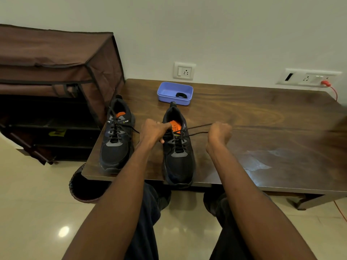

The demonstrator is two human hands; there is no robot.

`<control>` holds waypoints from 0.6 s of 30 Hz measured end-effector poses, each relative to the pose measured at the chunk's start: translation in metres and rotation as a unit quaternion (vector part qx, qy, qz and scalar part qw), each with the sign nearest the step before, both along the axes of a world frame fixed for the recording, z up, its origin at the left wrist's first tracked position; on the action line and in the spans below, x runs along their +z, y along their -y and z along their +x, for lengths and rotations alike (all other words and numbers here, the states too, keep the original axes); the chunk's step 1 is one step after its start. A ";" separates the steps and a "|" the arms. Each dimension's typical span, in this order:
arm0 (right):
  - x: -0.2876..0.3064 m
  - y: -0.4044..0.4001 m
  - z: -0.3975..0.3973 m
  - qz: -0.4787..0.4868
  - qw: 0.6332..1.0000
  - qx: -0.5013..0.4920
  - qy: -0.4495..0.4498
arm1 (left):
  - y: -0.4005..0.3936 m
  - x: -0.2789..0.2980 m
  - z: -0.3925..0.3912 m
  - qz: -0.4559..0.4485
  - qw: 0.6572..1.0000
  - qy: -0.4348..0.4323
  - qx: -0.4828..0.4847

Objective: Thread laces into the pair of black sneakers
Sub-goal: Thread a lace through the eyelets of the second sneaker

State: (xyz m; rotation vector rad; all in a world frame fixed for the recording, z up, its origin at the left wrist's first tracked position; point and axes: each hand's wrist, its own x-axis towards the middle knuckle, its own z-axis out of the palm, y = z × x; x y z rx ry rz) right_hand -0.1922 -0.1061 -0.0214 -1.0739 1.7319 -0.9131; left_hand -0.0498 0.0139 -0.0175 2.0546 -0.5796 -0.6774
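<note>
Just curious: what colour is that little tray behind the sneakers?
Light purple tray, head view.

The right hand (219, 133) is curled away, so its fingers' grip on the lace (199, 129) is hidden — the tabletop (262, 132) runs off past its right edge, blurred there.

Two upright black sneakers (116, 139) (179, 156) side by side on the table, toes nearest, black laces (197, 129) partly threaded.

Bare forearms with no sleeves showing, and dark trousers (150, 212) on both legs
</note>
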 end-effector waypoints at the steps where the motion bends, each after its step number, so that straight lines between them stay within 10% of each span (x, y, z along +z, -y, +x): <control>1: -0.002 0.002 -0.001 0.021 1.000 -0.004 -0.014 | 0.000 0.000 0.000 0.000 1.000 0.002 0.000; 5: -0.002 -0.014 0.006 -0.164 0.958 0.186 -0.142 | 0.000 -0.002 0.000 -0.003 1.000 0.007 -0.004; 10: -0.016 -0.031 0.026 -0.277 0.788 0.485 -0.258 | -0.001 -0.002 0.000 -0.007 1.000 0.002 -0.011; 18: -0.004 -0.037 0.023 -0.167 0.899 0.387 -0.121 | 0.000 -0.001 -0.001 -0.004 1.000 0.006 -0.004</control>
